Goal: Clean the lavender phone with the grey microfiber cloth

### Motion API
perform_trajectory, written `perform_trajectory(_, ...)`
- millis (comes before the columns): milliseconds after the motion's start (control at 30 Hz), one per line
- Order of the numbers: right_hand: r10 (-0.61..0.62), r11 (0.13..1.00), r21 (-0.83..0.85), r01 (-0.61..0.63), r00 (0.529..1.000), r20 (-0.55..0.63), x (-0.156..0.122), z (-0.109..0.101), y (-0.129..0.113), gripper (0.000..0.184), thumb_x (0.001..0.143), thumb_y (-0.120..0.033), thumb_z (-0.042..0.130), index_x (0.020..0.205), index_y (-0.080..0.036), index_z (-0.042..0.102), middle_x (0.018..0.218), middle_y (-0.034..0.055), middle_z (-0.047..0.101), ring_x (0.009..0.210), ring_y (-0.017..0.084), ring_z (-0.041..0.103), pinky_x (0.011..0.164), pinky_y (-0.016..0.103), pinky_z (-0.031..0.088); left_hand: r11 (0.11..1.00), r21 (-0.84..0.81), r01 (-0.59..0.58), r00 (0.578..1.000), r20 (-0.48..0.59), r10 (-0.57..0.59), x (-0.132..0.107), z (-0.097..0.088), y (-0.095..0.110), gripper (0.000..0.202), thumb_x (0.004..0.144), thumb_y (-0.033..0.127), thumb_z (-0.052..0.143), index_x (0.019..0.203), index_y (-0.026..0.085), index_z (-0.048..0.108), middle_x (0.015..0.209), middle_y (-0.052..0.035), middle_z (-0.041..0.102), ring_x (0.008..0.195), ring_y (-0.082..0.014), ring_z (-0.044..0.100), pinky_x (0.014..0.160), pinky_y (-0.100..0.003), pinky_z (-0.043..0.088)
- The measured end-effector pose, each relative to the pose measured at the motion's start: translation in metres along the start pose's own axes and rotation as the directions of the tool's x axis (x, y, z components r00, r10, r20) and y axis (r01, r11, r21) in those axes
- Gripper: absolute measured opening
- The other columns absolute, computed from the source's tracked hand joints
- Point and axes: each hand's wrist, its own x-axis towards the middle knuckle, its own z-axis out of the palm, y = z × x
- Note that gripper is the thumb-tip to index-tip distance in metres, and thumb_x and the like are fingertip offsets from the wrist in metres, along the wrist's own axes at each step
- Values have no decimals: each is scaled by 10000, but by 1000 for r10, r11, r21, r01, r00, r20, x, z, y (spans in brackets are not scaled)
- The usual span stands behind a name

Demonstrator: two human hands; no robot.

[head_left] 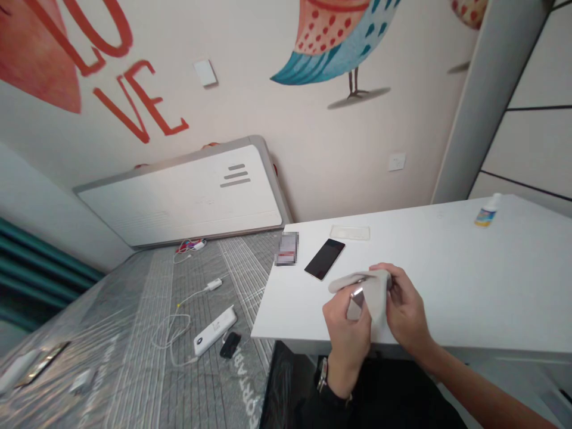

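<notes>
Though half buried in folds, a small silver object (357, 293) inside a beige cloth (374, 292), just over the near edge of the white desk (438, 256). Left hand (346, 333) and right hand (404, 304) both closed on the cloth, fingers curled and gripping. On the desk, farther back: a black smartphone (325, 259), a blurred packet (286, 248) at the left edge, a clear film (350, 232), a small bottle (487, 211) toward the right. Off the desk's left side, a white power bank (214, 329) on a mattress (134, 333).
</notes>
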Motion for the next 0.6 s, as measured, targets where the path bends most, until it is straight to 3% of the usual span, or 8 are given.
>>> perform_trajectory(100,208,971,137,-195,975,-83,5,5,9,194,936,-328,646,1094,-216,658,993,65,738,826,220,706,706,308,613,995,-47,84,996,19,-84,8,11,-4,201,968,343,626,986,174,734,909,-51,764,818,-176,698,779,-276,558)
perform_trajectory(233,340,911,277,-304,936,-90,3,9,29,212,934,-305,635,1114,-201,674,970,60,759,771,204,717,657,296,621,986,-78,144,983,126,-134,3,16,-17,208,925,258,679,1116,184,713,983,-51,768,865,-179,709,798,-270,562)
perform_trajectory(367,320,913,296,-280,942,-96,-3,13,44,271,948,-313,611,1185,-189,659,1001,86,768,783,220,735,671,338,642,981,-65,184,964,209,-167,-9,14,-31,368,923,185,653,1290,205,633,1096,-62,768,924,-186,723,812,-266,559)
perform_trajectory(500,303,927,260,-269,947,-102,-3,9,45,274,917,-318,647,1164,-204,680,1060,89,760,888,246,736,740,359,641,981,-29,193,945,274,-177,-17,14,-40,210,987,262,591,1155,196,698,902,-36,764,763,-176,690,722,-257,527)
perform_trajectory(600,249,957,168,-236,966,-63,1,2,37,277,896,-297,665,1162,-222,693,1117,79,747,995,257,722,807,350,626,983,-7,185,939,297,-175,-19,15,-42,214,1014,302,552,1094,184,712,837,-30,749,716,-167,665,698,-252,503)
